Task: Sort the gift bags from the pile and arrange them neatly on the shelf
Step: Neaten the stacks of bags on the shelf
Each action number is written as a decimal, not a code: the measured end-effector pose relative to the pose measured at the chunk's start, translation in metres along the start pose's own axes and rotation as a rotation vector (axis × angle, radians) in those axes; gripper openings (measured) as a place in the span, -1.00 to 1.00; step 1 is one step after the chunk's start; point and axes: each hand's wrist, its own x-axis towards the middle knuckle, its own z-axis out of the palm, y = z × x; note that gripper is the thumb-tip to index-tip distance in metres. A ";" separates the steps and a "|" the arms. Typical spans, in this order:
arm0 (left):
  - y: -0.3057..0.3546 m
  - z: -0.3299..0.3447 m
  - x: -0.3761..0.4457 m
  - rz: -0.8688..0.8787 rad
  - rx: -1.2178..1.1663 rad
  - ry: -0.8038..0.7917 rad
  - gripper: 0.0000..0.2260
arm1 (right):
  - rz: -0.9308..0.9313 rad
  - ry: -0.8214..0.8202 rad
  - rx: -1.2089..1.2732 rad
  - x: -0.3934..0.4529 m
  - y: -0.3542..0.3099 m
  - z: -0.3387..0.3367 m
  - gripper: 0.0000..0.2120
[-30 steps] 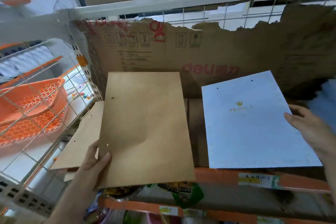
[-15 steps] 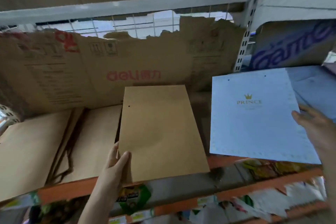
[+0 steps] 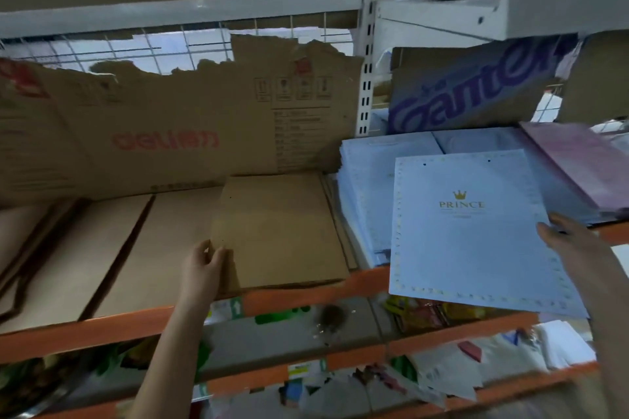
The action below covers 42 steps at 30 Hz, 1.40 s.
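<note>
Nearest, at seven o'clock, the left hand (image 3: 204, 267) pinches the near-left corner of a brown gift bag (image 3: 279, 231), which lies flat on a stack of the same kind, near the orange shelf edge (image 3: 306, 294). At four o'clock the right hand (image 3: 575, 241) grips the right edge of a pale blue gift bag (image 3: 469, 235) marked with a crown; it overhangs the shelf front, tilted, above the blue stack (image 3: 367, 187). The step in hand looks like placement — brown onto brown, blue about to follow. Next the blue bag needs sliding back and squaring with its pile. At two o'clock, pink bags (image 3: 585, 167) crowd the blue pile's right side — a snag risk. Farther, at eleven o'clock, a torn cardboard sheet (image 3: 163, 133) lines the shelf back.
</note>
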 end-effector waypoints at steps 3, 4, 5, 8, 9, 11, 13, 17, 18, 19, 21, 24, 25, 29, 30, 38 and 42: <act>0.005 0.018 -0.005 0.014 0.177 0.028 -0.65 | 0.035 0.032 -0.033 0.015 0.009 -0.011 -0.79; 0.006 0.024 -0.006 0.027 0.236 0.042 -0.65 | 0.039 0.035 -0.032 0.018 0.011 -0.015 -0.82; 0.008 0.029 -0.009 0.045 0.328 0.061 -0.66 | 0.045 0.037 -0.031 0.024 0.014 -0.021 -0.86; 0.013 0.036 -0.016 0.131 0.702 0.124 -0.70 | 0.040 0.033 -0.029 0.042 0.017 -0.035 -0.84; 0.014 0.038 -0.017 0.154 0.771 0.146 -0.72 | 0.040 0.040 -0.025 0.051 0.018 -0.040 -0.79; 0.016 0.041 -0.016 0.183 0.862 0.203 -0.71 | 0.036 0.051 0.004 0.068 0.017 -0.049 -0.72; 0.022 0.049 -0.015 0.219 0.954 0.279 -0.70 | 0.041 0.085 0.016 0.086 0.017 -0.057 -0.67; 0.052 0.088 -0.011 0.359 0.931 0.294 -0.71 | 0.013 0.102 -0.105 0.133 0.015 -0.074 -0.63; 0.063 0.101 -0.011 0.410 0.923 0.286 -0.73 | 0.000 0.093 -0.142 0.144 0.012 -0.077 -0.63; 0.073 0.115 -0.011 0.464 0.924 0.288 -0.74 | -0.008 0.078 -0.179 0.156 0.010 -0.079 -0.64; 0.095 0.143 -0.014 0.572 0.892 0.298 -0.79 | -0.023 0.042 -0.194 0.179 0.009 -0.082 -0.66; 0.122 0.184 -0.019 0.700 0.840 0.309 -0.94 | -0.057 -0.016 -0.250 0.206 0.008 -0.083 -0.69; 0.129 0.195 -0.020 0.730 0.834 0.305 -0.96 | -0.066 -0.030 -0.284 0.214 0.010 -0.083 -0.69; 0.145 0.233 -0.025 0.746 0.861 0.259 -0.80 | -0.100 -0.028 -0.426 0.237 0.024 -0.073 -0.69; 0.147 0.241 -0.028 0.737 0.860 0.254 -0.78 | -0.117 -0.010 -0.479 0.241 0.029 -0.071 -0.68; 0.142 0.283 -0.061 0.624 0.901 0.272 -0.78 | -0.398 -0.036 -0.890 0.247 0.046 -0.073 -0.69; 0.142 0.294 -0.077 0.577 0.954 0.300 -0.78 | -0.511 -0.062 -0.974 0.244 0.040 -0.079 -0.68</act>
